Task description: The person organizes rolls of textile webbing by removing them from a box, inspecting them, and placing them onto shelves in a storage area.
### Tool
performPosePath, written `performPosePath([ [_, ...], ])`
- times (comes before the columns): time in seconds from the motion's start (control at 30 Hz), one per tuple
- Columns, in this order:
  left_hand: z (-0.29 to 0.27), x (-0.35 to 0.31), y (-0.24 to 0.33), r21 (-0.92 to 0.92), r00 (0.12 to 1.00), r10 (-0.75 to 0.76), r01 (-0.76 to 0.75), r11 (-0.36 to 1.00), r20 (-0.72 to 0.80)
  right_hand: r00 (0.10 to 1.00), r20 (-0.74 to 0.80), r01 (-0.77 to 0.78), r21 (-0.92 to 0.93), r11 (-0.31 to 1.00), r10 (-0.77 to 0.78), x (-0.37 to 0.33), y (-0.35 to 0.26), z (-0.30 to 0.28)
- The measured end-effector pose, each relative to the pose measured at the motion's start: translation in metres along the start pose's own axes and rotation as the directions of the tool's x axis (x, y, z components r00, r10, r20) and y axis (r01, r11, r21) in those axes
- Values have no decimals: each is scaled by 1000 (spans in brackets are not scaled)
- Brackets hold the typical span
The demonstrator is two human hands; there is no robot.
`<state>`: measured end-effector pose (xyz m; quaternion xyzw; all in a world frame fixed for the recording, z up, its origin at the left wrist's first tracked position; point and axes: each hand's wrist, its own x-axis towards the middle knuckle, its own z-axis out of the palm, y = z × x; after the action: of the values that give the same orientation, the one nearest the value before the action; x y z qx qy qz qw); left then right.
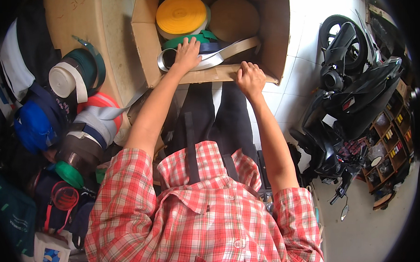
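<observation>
An open cardboard box (145, 54) with rolls of webbing in it stands in front of me. My left hand (187, 56) reaches into it, fingers stretched and apart over a green webbing roll (173, 41). Loose silver-grey webbing (211, 61) runs beside and under that hand. My right hand (251, 78) has its fingers curled over the box's near edge. Behind the left hand sits a yellow webbing roll (180, 13) on top of a whitish one. A brown roll (234, 19) lies to its right, and a beige strip (240, 48) crosses toward the right wall.
Bags and more rolls crowd the left side, among them a white webbing roll (62, 82) and a grey one (99, 124). A black motorcycle (344, 92) stands on the white tiled floor (301, 75) at right, beside a compartmented wooden rack (391, 142).
</observation>
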<state>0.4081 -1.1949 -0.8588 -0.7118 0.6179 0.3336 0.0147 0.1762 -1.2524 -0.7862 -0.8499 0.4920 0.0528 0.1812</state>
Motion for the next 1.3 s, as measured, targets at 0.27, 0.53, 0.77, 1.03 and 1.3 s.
performPosePath([
  [0.27, 8, 27, 4, 137, 990, 46, -65, 988, 135, 1000, 2, 12, 3, 1000, -12, 2, -1, -2],
  [0.53, 22, 30, 12, 263, 997, 75, -78, 962, 23, 1000, 29, -2, 0, 1000, 2, 5, 1, -2],
  [0.77, 44, 27, 44, 297, 987, -12, -37, 954, 161, 999, 40, -20, 23, 1000, 19, 2, 3, -2],
  [1.03, 51, 32, 26, 26, 957, -48, 42, 999, 287, 998, 47, -40, 44, 998, 38, 1, 0, -2],
  [1.3, 31, 14, -13, -37, 974, 99, -93, 995, 205, 998, 59, -22, 28, 999, 20, 4, -1, -4],
])
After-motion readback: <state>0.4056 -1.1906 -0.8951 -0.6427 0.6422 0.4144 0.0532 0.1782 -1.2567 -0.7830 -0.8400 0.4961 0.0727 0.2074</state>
